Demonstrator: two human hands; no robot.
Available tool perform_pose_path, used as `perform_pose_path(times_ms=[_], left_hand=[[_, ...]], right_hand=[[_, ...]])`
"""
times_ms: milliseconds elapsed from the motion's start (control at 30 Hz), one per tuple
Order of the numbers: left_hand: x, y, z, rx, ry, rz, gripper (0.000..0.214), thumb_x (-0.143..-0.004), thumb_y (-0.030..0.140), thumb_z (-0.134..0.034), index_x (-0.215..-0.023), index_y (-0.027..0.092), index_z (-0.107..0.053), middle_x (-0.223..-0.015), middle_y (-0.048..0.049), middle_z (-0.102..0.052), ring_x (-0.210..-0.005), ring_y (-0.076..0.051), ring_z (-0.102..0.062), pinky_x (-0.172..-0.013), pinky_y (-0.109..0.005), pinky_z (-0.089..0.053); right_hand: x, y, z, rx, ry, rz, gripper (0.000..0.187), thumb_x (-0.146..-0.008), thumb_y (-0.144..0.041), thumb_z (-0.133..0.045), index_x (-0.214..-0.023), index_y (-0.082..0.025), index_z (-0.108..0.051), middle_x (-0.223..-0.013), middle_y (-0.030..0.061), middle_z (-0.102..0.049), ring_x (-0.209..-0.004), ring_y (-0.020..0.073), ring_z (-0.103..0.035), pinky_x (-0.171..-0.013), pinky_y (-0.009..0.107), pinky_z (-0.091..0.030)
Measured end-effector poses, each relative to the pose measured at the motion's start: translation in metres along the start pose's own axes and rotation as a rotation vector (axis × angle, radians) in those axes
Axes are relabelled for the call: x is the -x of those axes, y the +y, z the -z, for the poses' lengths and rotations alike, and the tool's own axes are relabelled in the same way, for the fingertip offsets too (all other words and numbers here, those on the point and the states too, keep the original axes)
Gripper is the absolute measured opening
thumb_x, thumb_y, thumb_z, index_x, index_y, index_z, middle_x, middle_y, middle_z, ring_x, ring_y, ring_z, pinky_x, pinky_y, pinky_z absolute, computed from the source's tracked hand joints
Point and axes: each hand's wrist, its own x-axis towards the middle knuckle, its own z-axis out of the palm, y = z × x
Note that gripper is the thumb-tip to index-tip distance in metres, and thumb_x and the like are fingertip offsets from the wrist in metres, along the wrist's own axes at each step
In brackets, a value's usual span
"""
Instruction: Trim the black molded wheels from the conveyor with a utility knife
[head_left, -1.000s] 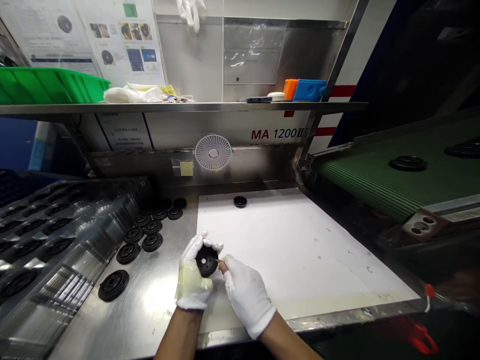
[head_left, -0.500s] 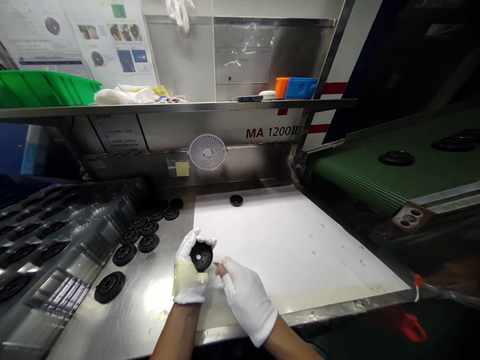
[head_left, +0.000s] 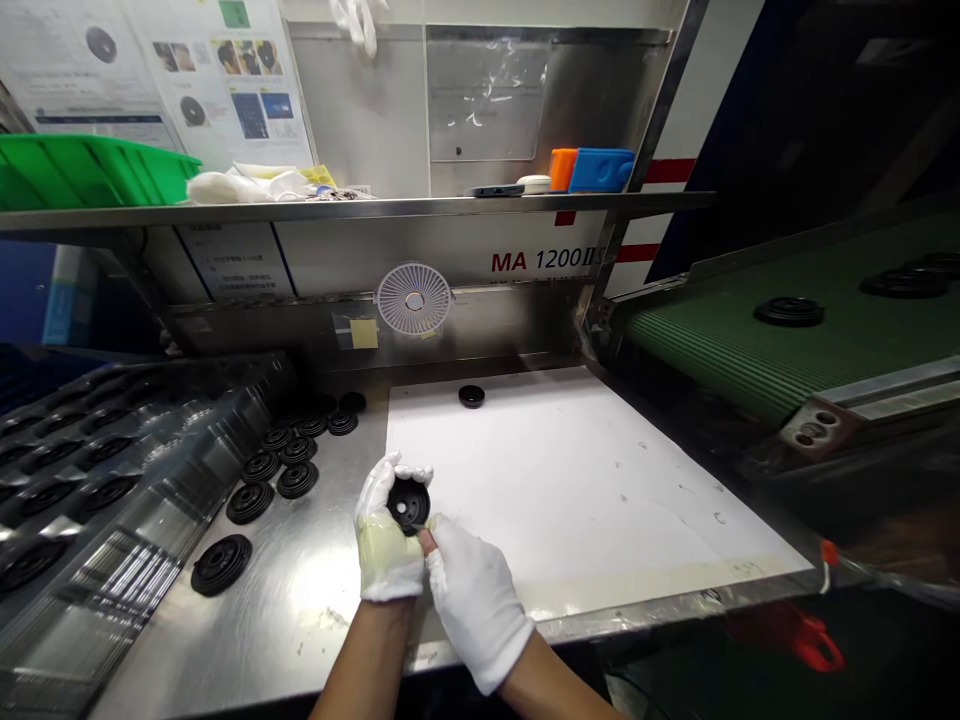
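My left hand (head_left: 388,545), in a white glove with a yellowish patch, is closed around a round black ringed part (head_left: 409,506) with a hole in its middle. The part is tilted up toward me above the metal table's front. My right hand (head_left: 480,598), also gloved in white with a bare fingertip showing, pinches a small thin pointed tool (head_left: 418,528) at the part's lower rim. Most of that tool is hidden by the fingers, so its kind is unclear. Several similar black discs (head_left: 298,479) lie on the table left of my hands.
A white sheet (head_left: 585,480) covers the table's right side, with a black cap (head_left: 472,396) at its back. Clear plastic trays (head_left: 150,540) with black parts stand left. A green conveyor (head_left: 720,350) carries discs on the right. Above runs a shelf (head_left: 420,208); a fan (head_left: 415,299) hangs below.
My right hand has moved left and come up against the black part, bringing the tool tip to its lower rim. My left hand has shifted slightly right with the part.
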Motion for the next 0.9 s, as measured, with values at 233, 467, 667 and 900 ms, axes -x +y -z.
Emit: perform_pose_path(times_ms=[233,467,667,900], left_hand=[[0.002,0.016,0.001,0.092,-0.072,0.408,0.039,-0.07,0.02,-0.052,-0.108,0.009,-0.058,-0.093,-0.0162,-0.063,-0.082,-0.026,-0.061,-0.072,-0.045,-0.05],[-0.005,0.005,-0.001,0.16,0.015,0.299,0.009,-0.068,0.016,-0.063,-0.077,0.014,-0.061,-0.063,0.0,-0.053,-0.06,-0.012,-0.054,-0.066,-0.029,-0.05],[-0.006,-0.001,0.0,0.175,0.093,0.151,0.018,-0.071,0.016,-0.058,-0.089,0.019,-0.06,-0.071,0.0009,-0.058,-0.07,-0.011,-0.058,-0.077,-0.03,-0.049],[-0.004,0.004,0.005,0.143,-0.041,0.372,0.024,-0.069,0.019,-0.053,-0.09,0.012,-0.061,-0.072,-0.0078,-0.06,-0.067,-0.021,-0.059,-0.065,-0.04,-0.051]], right_hand=[[-0.008,0.012,0.007,-0.023,0.035,0.045,0.024,-0.093,-0.027,-0.033,-0.094,-0.023,-0.056,-0.082,-0.0001,-0.066,-0.068,0.0154,-0.06,-0.058,0.026,-0.032],[-0.004,0.009,0.001,0.049,0.018,0.002,0.022,-0.092,-0.026,-0.036,-0.083,-0.021,-0.055,-0.072,-0.0003,-0.064,-0.06,0.0149,-0.056,-0.054,0.027,-0.026],[0.0,0.0,-0.005,0.07,0.02,0.002,0.018,-0.09,-0.025,-0.04,-0.08,-0.022,-0.054,-0.072,-0.0013,-0.063,-0.062,0.0153,-0.056,-0.055,0.028,-0.025],[-0.005,0.018,0.001,0.075,0.013,-0.007,0.016,-0.091,-0.024,-0.038,-0.087,-0.022,-0.054,-0.077,-0.0013,-0.064,-0.065,0.015,-0.058,-0.057,0.026,-0.028]])
